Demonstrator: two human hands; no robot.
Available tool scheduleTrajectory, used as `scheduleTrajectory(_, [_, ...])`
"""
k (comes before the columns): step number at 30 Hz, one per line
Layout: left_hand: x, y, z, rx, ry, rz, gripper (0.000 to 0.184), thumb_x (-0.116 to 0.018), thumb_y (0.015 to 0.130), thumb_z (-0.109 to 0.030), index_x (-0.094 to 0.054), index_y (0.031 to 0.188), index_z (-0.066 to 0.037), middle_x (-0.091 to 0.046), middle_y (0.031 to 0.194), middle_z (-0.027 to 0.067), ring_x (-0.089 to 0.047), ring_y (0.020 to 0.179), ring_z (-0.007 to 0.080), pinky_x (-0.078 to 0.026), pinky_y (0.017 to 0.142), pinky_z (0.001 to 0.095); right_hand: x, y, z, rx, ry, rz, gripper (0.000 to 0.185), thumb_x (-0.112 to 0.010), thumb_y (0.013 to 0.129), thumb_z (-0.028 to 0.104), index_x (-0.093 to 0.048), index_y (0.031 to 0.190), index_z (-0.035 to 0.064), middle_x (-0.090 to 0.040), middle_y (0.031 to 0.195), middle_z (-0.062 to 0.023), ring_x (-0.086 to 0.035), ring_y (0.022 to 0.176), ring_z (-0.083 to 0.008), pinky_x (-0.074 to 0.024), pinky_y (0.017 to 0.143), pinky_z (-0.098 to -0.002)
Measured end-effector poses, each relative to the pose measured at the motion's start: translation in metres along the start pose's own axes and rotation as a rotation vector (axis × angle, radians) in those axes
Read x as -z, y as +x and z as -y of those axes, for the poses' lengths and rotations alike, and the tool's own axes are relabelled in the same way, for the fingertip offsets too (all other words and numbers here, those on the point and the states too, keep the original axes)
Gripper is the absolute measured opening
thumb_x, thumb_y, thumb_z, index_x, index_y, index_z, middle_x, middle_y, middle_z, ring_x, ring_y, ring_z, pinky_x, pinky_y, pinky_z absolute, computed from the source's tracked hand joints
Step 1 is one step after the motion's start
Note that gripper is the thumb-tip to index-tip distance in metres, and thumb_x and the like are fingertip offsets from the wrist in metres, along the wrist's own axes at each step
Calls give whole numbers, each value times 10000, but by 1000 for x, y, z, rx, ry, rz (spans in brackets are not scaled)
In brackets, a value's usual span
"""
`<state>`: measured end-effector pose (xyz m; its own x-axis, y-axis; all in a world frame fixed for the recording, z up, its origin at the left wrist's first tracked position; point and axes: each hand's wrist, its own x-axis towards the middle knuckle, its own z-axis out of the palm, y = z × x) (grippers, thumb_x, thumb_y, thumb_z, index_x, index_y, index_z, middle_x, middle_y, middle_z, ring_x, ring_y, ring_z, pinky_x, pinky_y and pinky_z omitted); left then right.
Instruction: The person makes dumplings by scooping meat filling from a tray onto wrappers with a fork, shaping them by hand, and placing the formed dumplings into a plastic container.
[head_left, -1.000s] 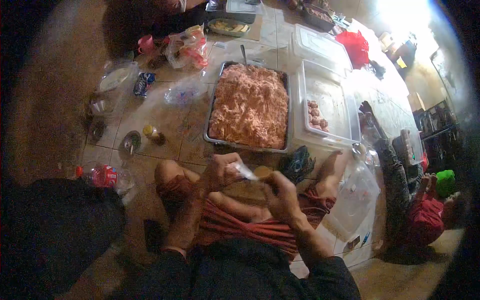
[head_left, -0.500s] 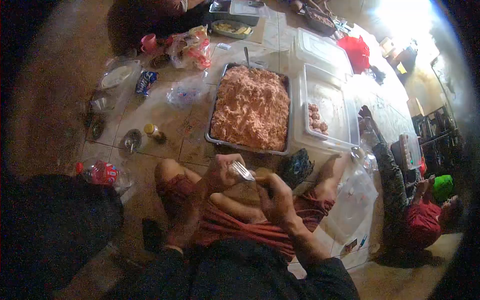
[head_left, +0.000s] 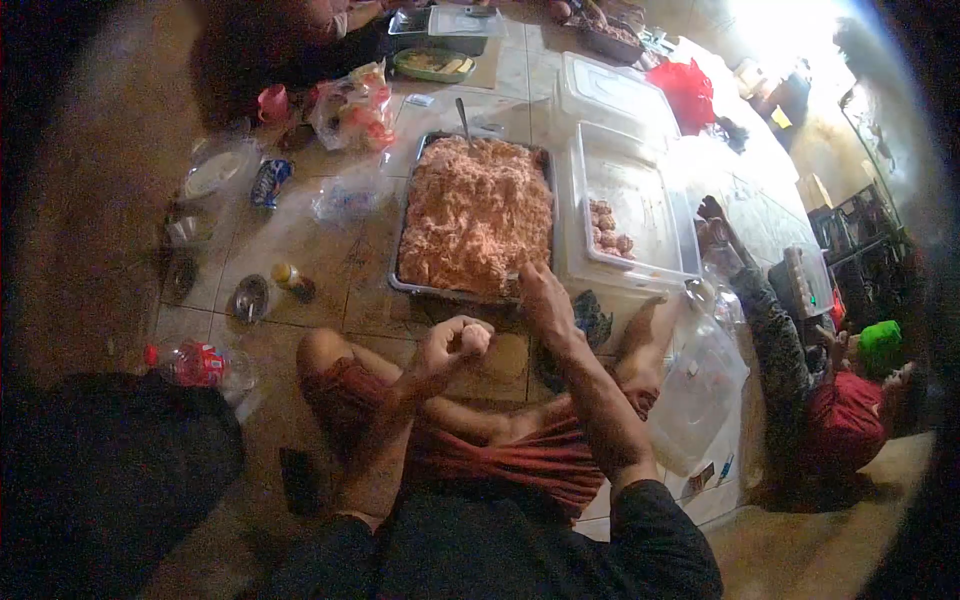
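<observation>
A big rectangular tray on the floor is heaped with pink minced meat mixture, and a spoon handle sticks up at its far edge. My right hand is closed at the tray's near right corner, on the fork seen a moment earlier; the fork itself is mostly hidden now. Closer to me, my left hand is curled into a fist, with a pale pink lump of the meat mixture showing at the thumb side. To the right, a clear plastic container holds several meatballs along its left side.
A clear lid lies behind the container. Left of the tray are a plastic bag, a blue packet, a small yellow-capped bottle and a red-labelled bottle. Another person in red is at the right.
My right hand has moved forward from beside my left hand to the tray's near edge, taking the fork with it. My left hand stays near my lap; the view has shifted slightly.
</observation>
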<state>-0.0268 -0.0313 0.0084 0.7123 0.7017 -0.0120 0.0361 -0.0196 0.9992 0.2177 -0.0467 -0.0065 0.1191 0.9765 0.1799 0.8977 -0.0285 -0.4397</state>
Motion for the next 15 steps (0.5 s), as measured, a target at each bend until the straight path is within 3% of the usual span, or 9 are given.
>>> scheduleTrajectory(1, [4, 19, 39, -94, -400, 230, 552, -723, 905, -526, -637, 1077, -9, -623, 968, 11, -559, 883, 97, -485, 834, 273, -11, 1, -17, 81, -36, -9, 371, -620, 850, 100, -580, 1217, 64, -598, 1124, -220, -614, 1028, -438, -515, 824, -493])
scheduleTrajectory(2, [-2, 17, 36, -208, -473, 207, 614, -649, 921, -586, -619, 1100, 1, -608, 1001, 13, -551, 914, 101, -474, 862, 273, 1, -5, -8, 80, -33, 1, 371, -620, 850, 100, -580, 1217, 64, -598, 1124, -220, -614, 1028, -438, -515, 824, -493])
scheduleTrajectory(4, [-14, 12, 27, -444, -617, 181, 756, -501, 953, -705, -583, 1145, 21, -579, 1067, 15, -533, 975, 109, -451, 918, 273, 59, -20, 36, 80, -146, -60, 487, -653, 866, 61, -536, 1338, 34, -584, 1220, -222, -571, 1132, -386, -478, 973, -441])
scheduleTrajectory(6, [-19, 2, -5, -22, -729, 34, 788, -521, 955, -690, -541, 1249, 40, -558, 1097, 8, -520, 969, 104, -441, 937, 279, 80, -35, 49, 79, -60, -47, 514, -657, 874, 58, -517, 1368, 25, -566, 1252, -235, -584, 1108, -395, -497, 944, -444])
scheduleTrajectory(8, [-27, 3, -23, -29, -691, 56, 809, -527, 960, -672, -504, 1306, 58, -561, 1181, 49, -532, 1059, 138, -430, 995, 309, 89, -52, 62, 108, 292, -3, 554, -677, 866, 58, -496, 1389, 17, -569, 1225, -238, -585, 1091, -413, -502, 934, -456])
scheduleTrajectory(10, [-37, 12, -31, -77, -612, 90, 866, -540, 969, -637, -430, 1419, 94, -568, 1349, 132, -556, 1240, 206, -408, 1110, 370, 91, -57, 70, 43, 401, 54, 587, -678, 860, 43, -473, 1409, 11, -573, 1207, -238, -585, 1106, -420, -492, 950, -462])
scheduleTrajectory(11, [-43, 17, -32, -74, -615, 121, 866, -540, 969, -637, -430, 1419, 94, -568, 1349, 132, -556, 1240, 206, -408, 1110, 370, 85, -58, 68, -10, 513, 61, 585, -690, 860, 49, -481, 1405, 13, -582, 1194, -237, -594, 1102, -411, -494, 946, -450])
scheduleTrajectory(14, [-47, 28, -33, -177, -590, 148, 821, -596, 975, -564, -408, 1433, 91, -554, 1388, 162, -528, 1309, 251, -379, 1152, 409, 89, -57, 37, 11, 407, -17, 495, -709, 868, 71, -548, 1332, 9, -619, 1132, -234, -638, 1037, -387, -523, 885, -413])
scheduleTrajectory(15, [-42, 27, -39, -174, -498, 66, 777, -616, 974, -536, -438, 1418, 76, -568, 1370, 158, -545, 1286, 254, -398, 1136, 415, 103, -49, 23, 19, 327, -67, 429, -708, 872, 84, -582, 1274, 5, -632, 1087, -235, -651, 977, -368, -534, 847, -410])
